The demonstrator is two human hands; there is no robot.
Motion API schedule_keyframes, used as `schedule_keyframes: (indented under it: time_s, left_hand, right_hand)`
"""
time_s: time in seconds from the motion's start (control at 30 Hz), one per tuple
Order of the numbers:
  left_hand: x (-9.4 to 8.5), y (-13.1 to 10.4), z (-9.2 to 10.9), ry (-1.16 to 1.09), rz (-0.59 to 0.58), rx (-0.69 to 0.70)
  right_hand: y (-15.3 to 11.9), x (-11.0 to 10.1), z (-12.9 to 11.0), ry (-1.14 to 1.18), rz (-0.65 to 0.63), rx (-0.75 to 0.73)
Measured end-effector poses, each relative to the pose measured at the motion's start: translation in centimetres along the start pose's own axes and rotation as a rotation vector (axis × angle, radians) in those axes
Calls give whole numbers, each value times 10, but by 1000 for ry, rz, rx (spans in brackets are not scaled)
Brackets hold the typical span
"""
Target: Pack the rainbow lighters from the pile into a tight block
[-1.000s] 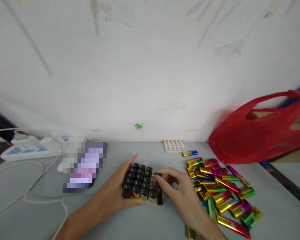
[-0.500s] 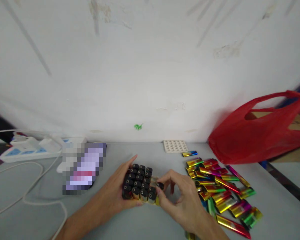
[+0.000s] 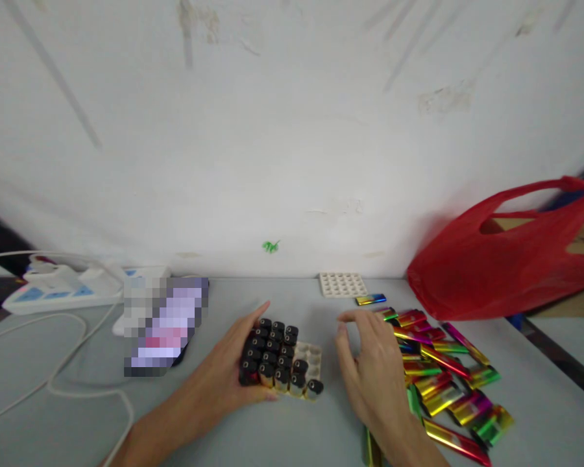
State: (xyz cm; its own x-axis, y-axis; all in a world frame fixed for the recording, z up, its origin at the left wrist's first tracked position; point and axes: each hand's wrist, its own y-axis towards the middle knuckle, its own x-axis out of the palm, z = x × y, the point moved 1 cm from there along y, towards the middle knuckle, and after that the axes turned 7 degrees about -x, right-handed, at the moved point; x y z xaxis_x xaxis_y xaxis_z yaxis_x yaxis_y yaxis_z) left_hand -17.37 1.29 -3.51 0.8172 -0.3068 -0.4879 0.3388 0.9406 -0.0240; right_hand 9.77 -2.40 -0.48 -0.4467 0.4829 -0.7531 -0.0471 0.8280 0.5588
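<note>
My left hand (image 3: 231,363) is closed around the left side of a white gridded tray (image 3: 313,355). Several shiny metallic pieces that look like lighters (image 3: 272,357) stand upright in it, black ends up, each with a small round fitting. They fill most of its left part; one lighter (image 3: 314,388) stands at the near right corner, and bare cells show behind it. Off the tray's right side, my right hand (image 3: 372,363) hovers with thumb and fingers apart, nothing between them. Just right of it lies a heap of loose multicoloured lighters (image 3: 435,370), partly hidden by the hand.
Against the wall lie a second white gridded tray (image 3: 343,284) and a single lighter (image 3: 370,299). A red plastic bag (image 3: 491,272) stands back right. On the left are a phone (image 3: 168,324), a power strip (image 3: 63,298) and white cables (image 3: 53,376).
The lighter that my right hand was pinching now stands in the tray's near right corner. My right hand has let go and moved right, towards the heap. The left hand keeps its hold.
</note>
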Motion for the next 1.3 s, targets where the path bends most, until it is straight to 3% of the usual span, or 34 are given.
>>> schedule_keyframes:
  time_s: [0.13, 0.3, 0.4, 0.57, 0.77, 0.93, 1.07, 1.3]
  left_hand:
    - [0, 2, -4, -73, -62, -40]
    - [-7, 4, -4, -218, -203, -107]
    - [-15, 2, -1, -282, -311, -134]
    - [-25, -3, 2, -212, -327, -118]
    - [-16, -1, 4, -42, -189, -49]
    - [-2, -12, 6, 80, -79, 27]
    - [11, -28, 12, 143, -58, 30]
    - [49, -31, 13, -21, 94, -51]
  right_hand:
    - [3, 3, 14, -506, -55, 132]
    - [2, 3, 27, -744, -159, 155]
    - [4, 2, 30, -761, -224, 177]
    - [7, 2, 29, -687, -267, 186]
    - [3, 9, 27, -535, -181, 113]
    - [2, 12, 26, -251, -45, 94]
    - [9, 2, 17, 302, 57, 170]
    - [18, -1, 8, 1440, 80, 673]
